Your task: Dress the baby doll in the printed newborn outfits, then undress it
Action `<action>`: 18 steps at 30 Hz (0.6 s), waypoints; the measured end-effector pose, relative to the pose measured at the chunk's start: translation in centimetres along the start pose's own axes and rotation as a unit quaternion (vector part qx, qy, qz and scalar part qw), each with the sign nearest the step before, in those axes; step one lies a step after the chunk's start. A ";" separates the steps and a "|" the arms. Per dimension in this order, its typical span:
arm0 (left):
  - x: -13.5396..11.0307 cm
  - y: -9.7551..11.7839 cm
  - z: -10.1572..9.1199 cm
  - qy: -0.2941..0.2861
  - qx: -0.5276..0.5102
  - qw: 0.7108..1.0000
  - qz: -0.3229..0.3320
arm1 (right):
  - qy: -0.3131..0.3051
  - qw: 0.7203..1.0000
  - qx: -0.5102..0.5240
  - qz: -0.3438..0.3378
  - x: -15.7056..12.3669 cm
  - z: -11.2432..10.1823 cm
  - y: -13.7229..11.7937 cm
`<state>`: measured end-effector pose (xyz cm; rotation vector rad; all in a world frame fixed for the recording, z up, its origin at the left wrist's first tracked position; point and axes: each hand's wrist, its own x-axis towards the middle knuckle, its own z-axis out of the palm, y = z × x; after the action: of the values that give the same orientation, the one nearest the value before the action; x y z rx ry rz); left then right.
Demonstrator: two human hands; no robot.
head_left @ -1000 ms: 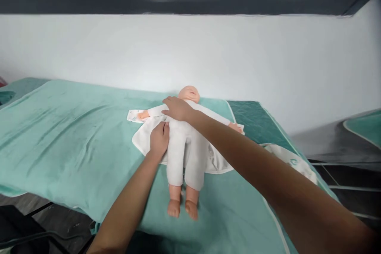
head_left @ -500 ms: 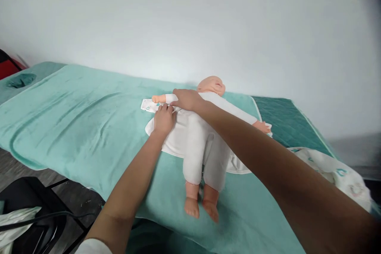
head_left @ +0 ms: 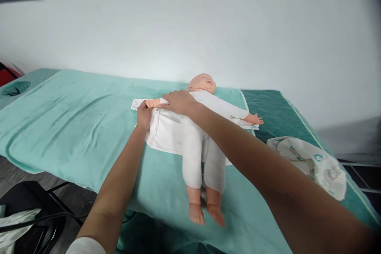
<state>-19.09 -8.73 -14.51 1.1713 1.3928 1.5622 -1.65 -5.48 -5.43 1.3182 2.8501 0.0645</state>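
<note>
Doll [head_left: 193,143]: baby doll in a white one-piece, on its back on the massage bed [head_left: 269,107]; head toward the wall [head_left: 190,35], bare feet toward the camera; long axis far to near, both arms stretched out sideways.
White cloth [head_left: 166,133]: spread under the doll's trunk, on the teal towel [head_left: 74,119]; near-left edge raised off the towel beside the doll's chest.
Left hand [head_left: 143,114]: just left of the doll's chest, below its sleeved arm [head_left: 154,102]; fingers curled tight, pinching the raised cloth edge.
Right hand [head_left: 177,101]: reaching in across the doll's trunk, lying on the upper part of that same sleeved arm, close to the doll's shoulder; fingers together and laid flat, pressing, not gripping as far as can be seen.
Key relation: cloth edge at the left hand's fingertips, doll's trunk immediately to their right; left hand nearer the cloth, right hand nearer the doll's arm.
Beyond the doll: crumpled patterned cloth [head_left: 312,160] well to its right on the bed; black chair [head_left: 35,214] on the floor, left of its feet.
</note>
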 end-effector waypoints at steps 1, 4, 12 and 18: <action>0.0 0.0 0.0 -0.002 -0.021 1.000 0.000 | 0.001 1.000 -0.005 0.006 0.0 0.1 0.1; 0.0 0.2 -0.1 0.007 -0.055 0.998 0.000 | 0.002 1.000 -0.015 0.014 -0.2 0.4 0.1; -0.4 0.9 -0.1 0.080 -0.006 0.996 0.026 | -0.019 0.999 -0.026 0.030 -0.5 1.0 -0.2; -1.4 0.9 0.7 0.038 0.131 0.982 0.129 | -0.001 0.997 -0.034 0.067 0.2 2.1 -0.7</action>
<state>-17.92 -9.93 -13.86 1.5127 1.5843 1.6494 -2.25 -5.71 -7.52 1.4923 2.7278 0.1600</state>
